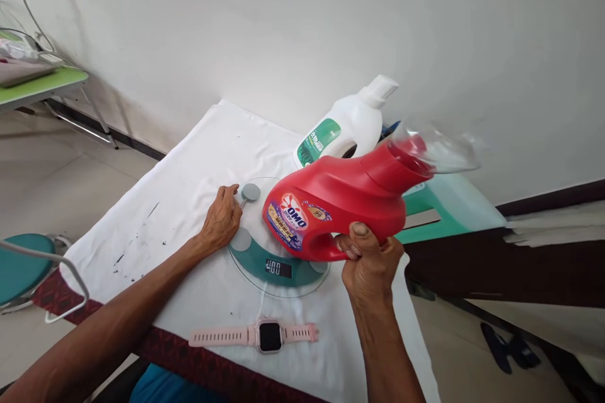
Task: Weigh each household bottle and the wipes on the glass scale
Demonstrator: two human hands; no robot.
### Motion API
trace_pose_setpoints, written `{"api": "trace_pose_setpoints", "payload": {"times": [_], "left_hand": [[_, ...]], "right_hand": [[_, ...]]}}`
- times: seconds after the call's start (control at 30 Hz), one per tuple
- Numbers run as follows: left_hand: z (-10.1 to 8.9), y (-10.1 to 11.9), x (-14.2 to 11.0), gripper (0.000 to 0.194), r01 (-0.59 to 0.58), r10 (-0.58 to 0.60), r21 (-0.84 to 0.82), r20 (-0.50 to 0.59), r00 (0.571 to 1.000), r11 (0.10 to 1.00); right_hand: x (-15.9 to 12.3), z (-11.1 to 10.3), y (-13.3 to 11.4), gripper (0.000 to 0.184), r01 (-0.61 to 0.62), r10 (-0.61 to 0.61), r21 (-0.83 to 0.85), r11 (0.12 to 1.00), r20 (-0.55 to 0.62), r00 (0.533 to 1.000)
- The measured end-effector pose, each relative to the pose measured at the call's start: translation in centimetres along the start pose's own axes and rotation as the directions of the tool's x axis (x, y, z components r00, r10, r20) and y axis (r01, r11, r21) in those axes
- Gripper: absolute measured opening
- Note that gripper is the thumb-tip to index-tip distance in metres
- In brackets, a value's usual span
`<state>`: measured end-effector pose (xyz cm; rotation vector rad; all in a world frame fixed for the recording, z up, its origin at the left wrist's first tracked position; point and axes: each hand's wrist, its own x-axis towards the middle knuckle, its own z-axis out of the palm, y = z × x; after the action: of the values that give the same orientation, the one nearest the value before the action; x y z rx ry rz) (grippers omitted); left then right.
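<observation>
Red OMO bottle (335,192): moulded plastic, glossy, broad rounded shoulders, integral loop handle on the lower side. Neck collar ribbed, in matching red; clear cap (439,148) over the mouth, slightly blurred. Front label (292,220): white OMO lettering on dark blue, red splash motif above, purple band and smaller characters below; gold badge marked 99 alongside. Position: aslant over the right part of a round glass scale (258,258), base to the left, neck pointing up and right; contact with the glass cannot be told. Right hand (373,264): closed around the handle, fingertips showing through the loop, thumb against the body. Left hand (221,220): fingers bent at the scale's left rim; whether gripping or merely resting, cannot tell. Adjacent: white bottle (354,119) with green label, behind; pink-strapped watch (270,336), nearer the wearer, on white cloth (165,233).
</observation>
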<state>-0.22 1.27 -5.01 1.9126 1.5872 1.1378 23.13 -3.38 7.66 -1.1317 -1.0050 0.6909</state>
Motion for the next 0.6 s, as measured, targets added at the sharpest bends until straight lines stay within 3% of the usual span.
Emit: {"api": "trace_pose_setpoints", "payload": {"times": [0.13,0.3,0.4,0.5,0.6], "left_hand": [[-0.3,0.1,0.1,0.044,0.014,-0.014,0.005,0.025,1.0,1.0],[-0.5,0.3,0.4,0.04,0.024,-0.024,-0.011,0.018,1.0,1.0],[-0.6,0.3,0.4,0.038,0.003,-0.003,-0.009,0.02,1.0,1.0],[-0.7,0.4,0.4,0.038,0.004,-0.004,0.001,0.027,1.0,1.0],[-0.8,0.5,0.5,0.038,0.019,-0.019,0.012,0.036,0.999,1.0]], "right_hand": [[-0.2,-0.6,0.6,0.059,0.01,-0.01,0.001,1.0,0.038,0.999],[-0.3,-3.5,1.8,0.052,0.091,-0.07,-0.145,0.985,0.145,0.987],[-1.3,-5.4,3.2,0.061,0.111,-0.113,-0.153,0.982,-0.002,0.994],[-2.8,-6.3,4.6,0.06,0.018,-0.036,-0.103,0.995,-0.174,0.984],[-3.9,-6.0,5.3,0.059,-0.038,0.02,-0.081,0.996,-0.217,0.976]]}}
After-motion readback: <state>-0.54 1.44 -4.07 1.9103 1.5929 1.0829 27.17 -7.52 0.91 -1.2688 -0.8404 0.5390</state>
